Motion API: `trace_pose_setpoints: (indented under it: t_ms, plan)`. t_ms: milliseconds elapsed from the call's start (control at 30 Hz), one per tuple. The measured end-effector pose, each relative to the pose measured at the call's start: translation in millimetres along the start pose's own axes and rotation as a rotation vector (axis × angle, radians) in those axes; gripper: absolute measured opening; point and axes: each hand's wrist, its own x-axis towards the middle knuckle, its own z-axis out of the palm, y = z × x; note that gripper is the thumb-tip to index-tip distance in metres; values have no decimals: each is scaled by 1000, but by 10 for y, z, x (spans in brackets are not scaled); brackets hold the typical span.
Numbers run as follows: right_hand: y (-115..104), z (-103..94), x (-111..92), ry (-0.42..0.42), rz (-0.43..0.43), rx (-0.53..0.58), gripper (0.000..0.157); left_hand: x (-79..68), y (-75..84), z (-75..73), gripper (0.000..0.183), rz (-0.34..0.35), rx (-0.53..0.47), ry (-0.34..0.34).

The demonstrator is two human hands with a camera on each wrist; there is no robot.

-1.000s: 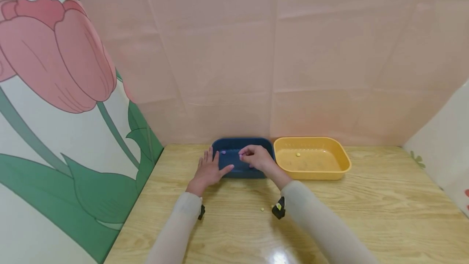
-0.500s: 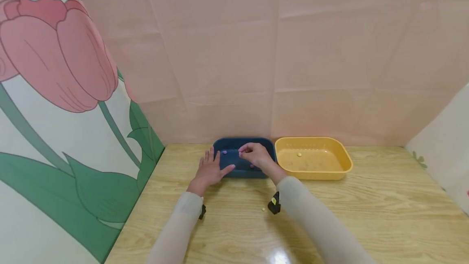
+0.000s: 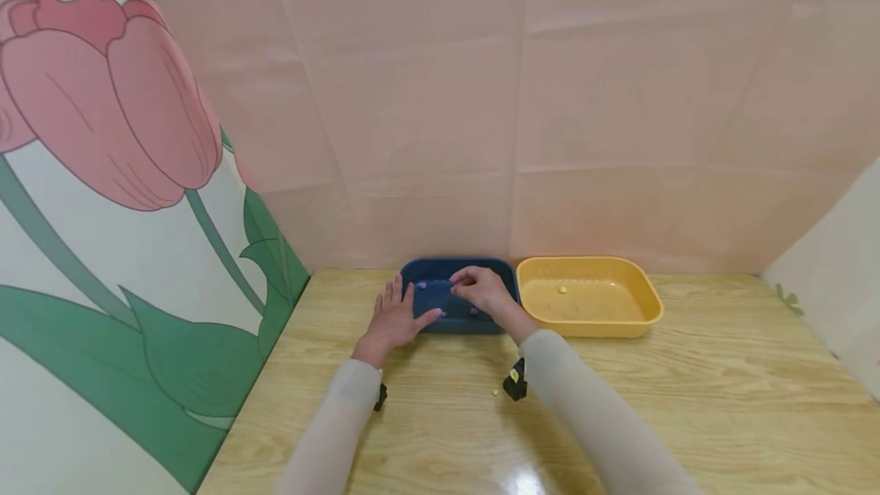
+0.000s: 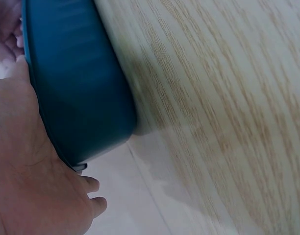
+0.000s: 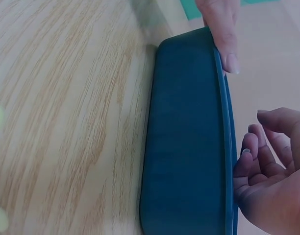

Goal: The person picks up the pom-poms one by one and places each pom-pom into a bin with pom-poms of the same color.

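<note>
In the head view, my left hand lies spread at the left end of the blue tray. Its fingers are straight along that end, the thumb over the front rim; the left wrist view shows the palm right against the rim. Above the tray's middle is my right hand. Its fingers are bent, and the fingertips show nothing between them in the right wrist view. Inside the tray are a small purple piece at the back left and another purple piece under the right hand.
A yellow tray stands right beside the blue one, with a small yellow piece in it. On the wooden table lies a tiny yellow piece. A pink sheet hangs just behind both trays.
The purple piece seen at the right fingertips earlier no longer shows there. My right forearm has shifted slightly, uncovering the purple piece beneath the hand; the left hand stays in place.
</note>
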Motion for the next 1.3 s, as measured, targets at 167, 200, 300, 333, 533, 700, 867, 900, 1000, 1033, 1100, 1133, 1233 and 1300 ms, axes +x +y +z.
trace_pose_setpoints:
  t_ms: [167, 200, 300, 333, 533, 700, 867, 900, 1000, 1033, 1100, 1133, 1233, 1300]
  plan:
    - [32, -57, -19, 19, -13, -12, 15, -11, 8, -7, 102, -3, -4, -9]
    - [33, -73, -22, 25, -19, -23, 15, -13, 8, -7, 102, -6, -4, -14]
    - [26, -120, -40, 40, -38, -63, 17, -21, 7, -15, 102, -12, -16, -17]
    - [24, -137, -49, 47, -44, -80, 17, -25, 11, -16, 102, -12, -18, -17]
    - [43, -235, -102, 58, -60, -96, 23, -40, 28, -18, 102, -12, -18, -8]
    - [66, -320, -169, 36, -81, -79, 29, -32, 18, -5, 102, -20, -20, -12]
    - [82, -398, -250, 42, -130, -123, 31, -32, 21, -13, 102, -21, -30, -19]
    - [84, -409, -268, 44, -140, -137, 31, -36, 24, -18, 102, -20, -32, -20]
    - [91, -439, -328, 51, -165, -173, 32, -48, 27, -21, 102, -13, -22, -19]
    - [92, -446, -350, 46, -167, -171, 33, -52, 24, -20, 101, -9, -24, -15]
    - [105, -462, -382, 43, -176, -173, 34, -61, 21, -19, 101, -5, -20, -12]
    - [111, -474, -403, 41, -182, -176, 34, -62, 19, -19, 101, -3, -22, -13]
    - [134, -520, -466, 42, -203, -192, 37, -56, 10, -17, 100, 4, -25, -11]
    - [153, -563, -508, 48, -226, -223, 38, -49, 8, -18, 100, 11, -34, -11]
